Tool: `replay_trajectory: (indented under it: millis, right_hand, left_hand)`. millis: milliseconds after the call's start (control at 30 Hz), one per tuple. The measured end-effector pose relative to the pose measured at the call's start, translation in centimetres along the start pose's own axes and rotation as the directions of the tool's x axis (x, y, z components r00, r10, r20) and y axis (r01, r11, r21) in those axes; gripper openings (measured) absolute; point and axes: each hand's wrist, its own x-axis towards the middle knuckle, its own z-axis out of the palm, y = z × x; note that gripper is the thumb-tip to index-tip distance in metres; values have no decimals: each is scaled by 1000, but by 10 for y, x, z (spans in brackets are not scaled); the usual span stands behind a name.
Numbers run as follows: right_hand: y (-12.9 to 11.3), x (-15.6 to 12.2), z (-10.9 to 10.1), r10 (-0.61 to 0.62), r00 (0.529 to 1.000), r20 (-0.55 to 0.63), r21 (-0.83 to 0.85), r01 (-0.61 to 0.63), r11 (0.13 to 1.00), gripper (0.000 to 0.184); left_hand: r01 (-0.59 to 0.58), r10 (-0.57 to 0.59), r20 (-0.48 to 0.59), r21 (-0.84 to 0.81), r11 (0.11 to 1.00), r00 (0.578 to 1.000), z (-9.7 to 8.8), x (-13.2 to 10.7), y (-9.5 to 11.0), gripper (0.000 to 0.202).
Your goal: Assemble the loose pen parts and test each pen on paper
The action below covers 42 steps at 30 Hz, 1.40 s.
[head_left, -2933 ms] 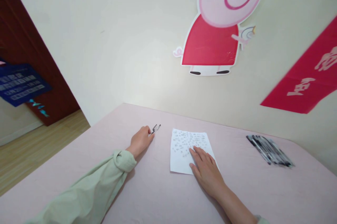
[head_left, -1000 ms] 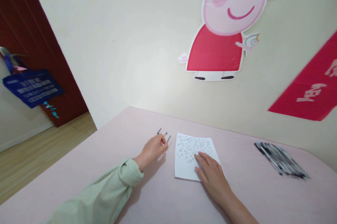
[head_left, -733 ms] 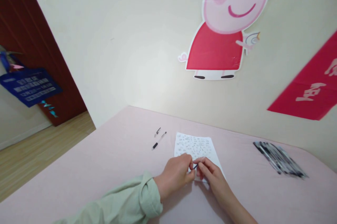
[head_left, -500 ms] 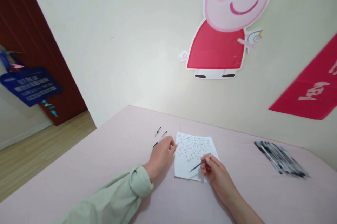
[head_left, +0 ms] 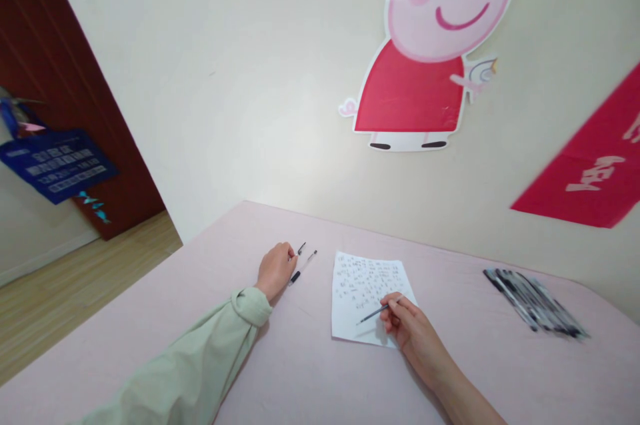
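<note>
A white sheet of paper (head_left: 363,288) covered in small handwriting lies on the pink table (head_left: 310,358). My right hand (head_left: 407,328) rests on the sheet's near right corner, closed round a thin dark pen refill (head_left: 373,314) whose tip touches the paper. My left hand (head_left: 276,270), in a pale green sleeve, lies curled left of the sheet. Its fingertips reach a small black pen cap (head_left: 301,248). A clear pen barrel (head_left: 303,266) with a black grip lies just right of that hand. Whether the fingers pinch the cap I cannot make out.
A pile of several black pens (head_left: 533,302) lies at the table's far right. A cream wall with a pink cartoon pig sticker (head_left: 420,72) and a red banner (head_left: 590,172) stands behind. A dark red door (head_left: 65,78) and wooden floor (head_left: 65,285) are at left.
My left hand brought the refill over and passed it to my right hand above the sheet. It then drew back left to the pen parts. My right hand now holds the refill on the paper.
</note>
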Motion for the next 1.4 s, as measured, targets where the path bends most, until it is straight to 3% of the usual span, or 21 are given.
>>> replay_trajectory:
  millis: [133,300,467,567,800,933,1033,1200,1300,1400]
  right_hand:
    - [0,1,-1,9,1000,7,11,-9,1000,32]
    - [0,1,0,5,1000,2,13,-5,1000,32]
    - [-4,-1,2,-7,1000,9,5,7,1000,31]
    - [-7,-2,4,-5,1000,13,4,5,1000,31]
    - [-7,-2,4,1,1000,21,28,-2,1000,33]
    - [-7,-2,3,-2,999,32,21,1,1000,32]
    - [-7,-2,2,-3,999,38,24,3,1000,31]
    - [-8,0,0,13,1000,11,66,-13,998,30]
    - [-8,2,-3,-2,999,-39,117,7,993,28]
    - [-7,4,-5,-50,994,-97,139,63,988,27]
  left_hand:
    - [-4,3,-19,-77,997,1000,-5,-7,11,6]
    - [-95,110,51,-231,968,993,-6,-29,43,11]
    - [-211,213,20,-57,976,977,1,-37,53,12]
    - [-285,285,27,35,958,958,4,-29,56,15]
    - [-405,377,207,114,907,903,25,8,77,14]
    - [-406,376,216,112,907,901,36,18,81,15]
    - [-373,347,187,126,919,919,31,17,76,13]
    - [-302,294,95,96,948,951,10,-10,76,11]
    - [-399,410,66,-141,906,909,8,-40,85,7]
    - [-406,461,110,-330,852,880,16,-65,93,5]
